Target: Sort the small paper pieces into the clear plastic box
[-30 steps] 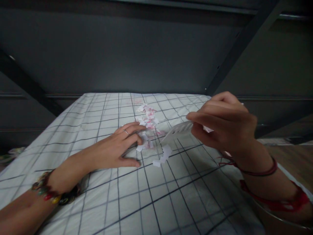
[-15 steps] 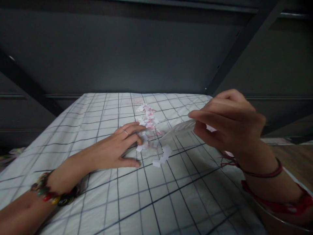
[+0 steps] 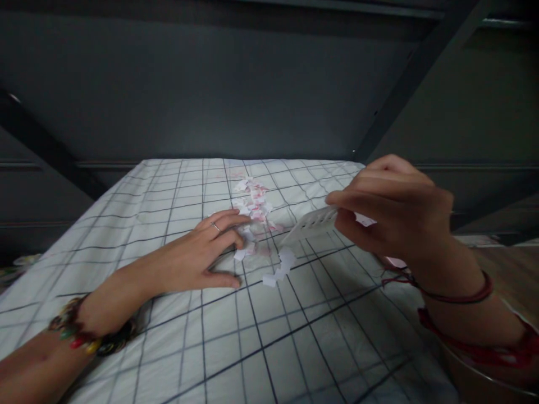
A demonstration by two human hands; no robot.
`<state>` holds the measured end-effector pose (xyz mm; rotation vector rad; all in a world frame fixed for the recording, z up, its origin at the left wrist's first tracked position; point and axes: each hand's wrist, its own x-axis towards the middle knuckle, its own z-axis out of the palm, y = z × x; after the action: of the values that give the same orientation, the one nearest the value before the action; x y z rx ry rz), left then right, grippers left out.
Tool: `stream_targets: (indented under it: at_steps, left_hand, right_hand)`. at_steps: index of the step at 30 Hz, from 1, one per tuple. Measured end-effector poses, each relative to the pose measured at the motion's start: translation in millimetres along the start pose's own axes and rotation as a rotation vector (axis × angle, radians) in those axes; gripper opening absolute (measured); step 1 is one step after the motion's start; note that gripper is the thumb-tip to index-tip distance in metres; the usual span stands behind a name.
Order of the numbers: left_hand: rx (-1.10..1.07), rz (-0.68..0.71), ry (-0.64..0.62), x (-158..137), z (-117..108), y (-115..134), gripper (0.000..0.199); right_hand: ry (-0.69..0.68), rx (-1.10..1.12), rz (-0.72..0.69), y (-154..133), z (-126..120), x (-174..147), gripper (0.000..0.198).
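In the head view, the only one we had, we saw the right hand raised above the checked cloth, thumb and forefinger closed together on the upper end of a thin pale sheet. The sheet slanted down and leftward from that pinch, its lower end near a few loose white scraps. We judged it very light and flexible, more likely to bend or flutter than to resist, and perhaps easy to crease or tear; whether it was paper or plastic, and so how slippery, we could not tell. A pinch at the edge or corner looked like the right hold — a full fist would probably have crumpled it. For looks, it was whitish and slightly see-through toward the bottom, with short rows of small dark marks, too blurred for us to read. The left hand lay low on the cloth, thumb well apart from the curved fingers, whose tips rested at the edge of a pile of torn bits, white and pink. Something clear and shiny, perhaps plastic film, spread beside those fingers — we could not make out whether it joined the sheet. The left hand gripped nothing that we could see. Beyond the cloth stood a dark panel.
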<state>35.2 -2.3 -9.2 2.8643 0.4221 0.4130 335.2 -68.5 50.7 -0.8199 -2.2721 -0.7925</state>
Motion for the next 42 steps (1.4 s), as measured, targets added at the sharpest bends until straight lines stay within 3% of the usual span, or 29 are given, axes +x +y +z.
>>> stream_targets:
  at_steps: [14, 22, 27, 42]
  left_hand:
    - [0.021, 0.025, -0.001, -1.3, -0.1, -0.2, 0.041]
    - [0.049, 0.056, 0.01, -1.8, -0.2, 0.3, 0.043]
    - [0.053, 0.07, 0.022, -2.1, 1.0, -0.2, 0.043]
    - [0.028, 0.105, -0.038, 1.7, 1.5, 16.0, 0.047]
  right_hand:
    - [0.031, 0.132, 0.147, -1.9, -0.2, -4.1, 0.02]
    - [0.008, 0.129, -0.021, -32.1, -7.3, 2.3, 0.013]
    - [-0.017, 0.189, 0.019, -34.6, -18.1, -11.3, 0.014]
    - [-0.059, -0.013, 0.087, -63.5, -55.2, -19.7, 0.017]
